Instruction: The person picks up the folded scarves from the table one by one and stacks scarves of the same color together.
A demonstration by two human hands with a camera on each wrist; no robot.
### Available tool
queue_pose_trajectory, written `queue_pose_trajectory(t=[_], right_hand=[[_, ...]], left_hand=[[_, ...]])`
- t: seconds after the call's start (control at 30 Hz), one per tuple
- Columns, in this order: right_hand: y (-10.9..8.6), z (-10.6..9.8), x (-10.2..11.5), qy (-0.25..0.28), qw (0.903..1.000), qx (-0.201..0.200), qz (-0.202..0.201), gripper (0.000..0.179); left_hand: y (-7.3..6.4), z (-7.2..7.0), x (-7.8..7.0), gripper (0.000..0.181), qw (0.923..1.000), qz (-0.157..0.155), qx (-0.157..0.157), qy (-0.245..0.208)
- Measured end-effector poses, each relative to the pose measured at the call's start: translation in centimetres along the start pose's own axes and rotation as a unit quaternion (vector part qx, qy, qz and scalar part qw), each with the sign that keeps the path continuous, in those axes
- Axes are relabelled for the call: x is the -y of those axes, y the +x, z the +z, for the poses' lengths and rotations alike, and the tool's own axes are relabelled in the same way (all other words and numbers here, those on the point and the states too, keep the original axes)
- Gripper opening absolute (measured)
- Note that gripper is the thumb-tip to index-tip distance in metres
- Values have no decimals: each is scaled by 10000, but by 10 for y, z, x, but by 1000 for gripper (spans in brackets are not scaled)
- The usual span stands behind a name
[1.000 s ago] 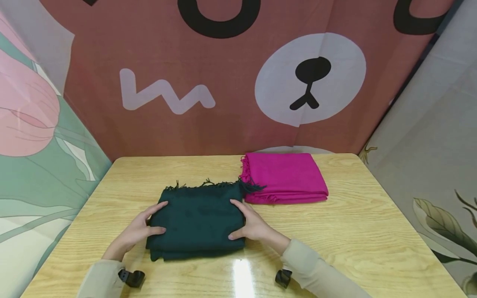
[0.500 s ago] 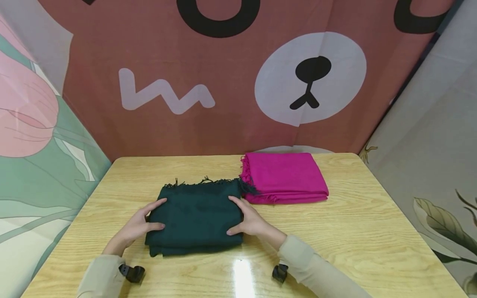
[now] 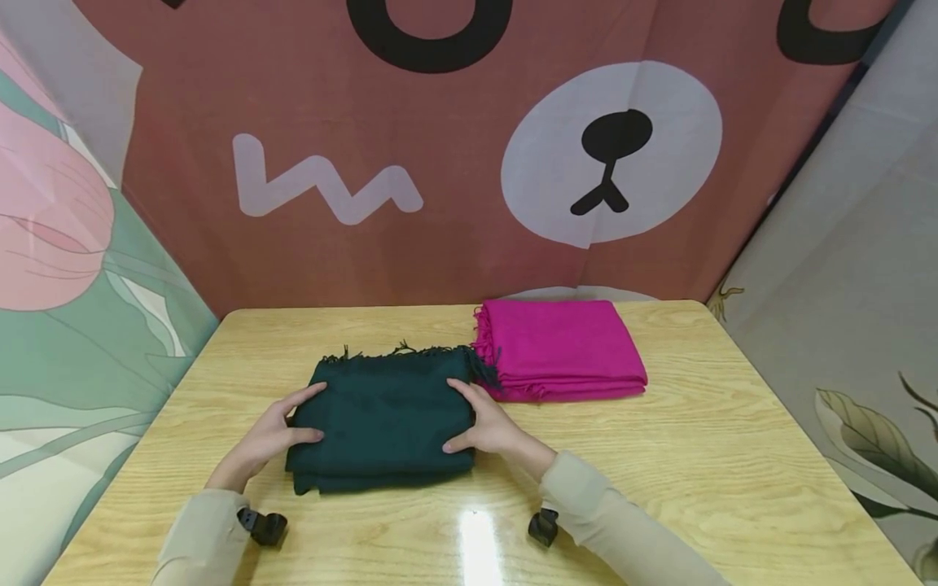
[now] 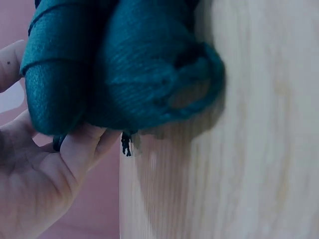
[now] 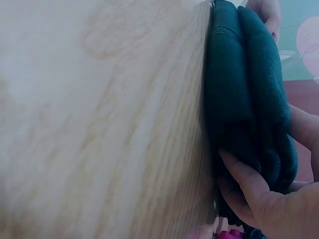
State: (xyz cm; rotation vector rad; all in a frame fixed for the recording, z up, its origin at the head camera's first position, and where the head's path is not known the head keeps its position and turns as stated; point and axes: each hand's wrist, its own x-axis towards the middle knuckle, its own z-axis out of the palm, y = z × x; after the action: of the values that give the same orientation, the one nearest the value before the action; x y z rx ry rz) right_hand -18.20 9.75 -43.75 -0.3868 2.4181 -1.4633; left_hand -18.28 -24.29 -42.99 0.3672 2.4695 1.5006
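Observation:
A folded dark green scarf [image 3: 381,419] with a fringed far edge lies on the table in the head view. My left hand [image 3: 274,431] grips its left side, thumb and a finger on top. My right hand [image 3: 491,419] holds the right side in a like way. In the left wrist view the rolled folds of the scarf [image 4: 134,74] and a loop of cloth stand over the left palm. The right wrist view shows right-hand fingers [image 5: 246,181] against the scarf's folded side [image 5: 227,74], near the tabletop.
A folded magenta scarf [image 3: 560,346] lies at the back, just right of the green one, whose corner fringe [image 3: 484,370] touches it. The wooden table [image 3: 659,480] ends against a hanging cloth with a bear print [image 3: 440,260]. Printed cloths flank both sides.
Both hands have moved slightly away from the person, and the green scarf has shifted the same way and a little left. Its corner fringe reaches less far over the magenta scarf, which has stayed put.

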Motion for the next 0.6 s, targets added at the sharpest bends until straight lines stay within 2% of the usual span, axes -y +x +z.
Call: queue_pose_trajectory(t=[0.6], right_hand=[[15,0,2,78,9999,-101,88,94]], left_hand=[[17,-7,1,78,9993,-223,-139,276]])
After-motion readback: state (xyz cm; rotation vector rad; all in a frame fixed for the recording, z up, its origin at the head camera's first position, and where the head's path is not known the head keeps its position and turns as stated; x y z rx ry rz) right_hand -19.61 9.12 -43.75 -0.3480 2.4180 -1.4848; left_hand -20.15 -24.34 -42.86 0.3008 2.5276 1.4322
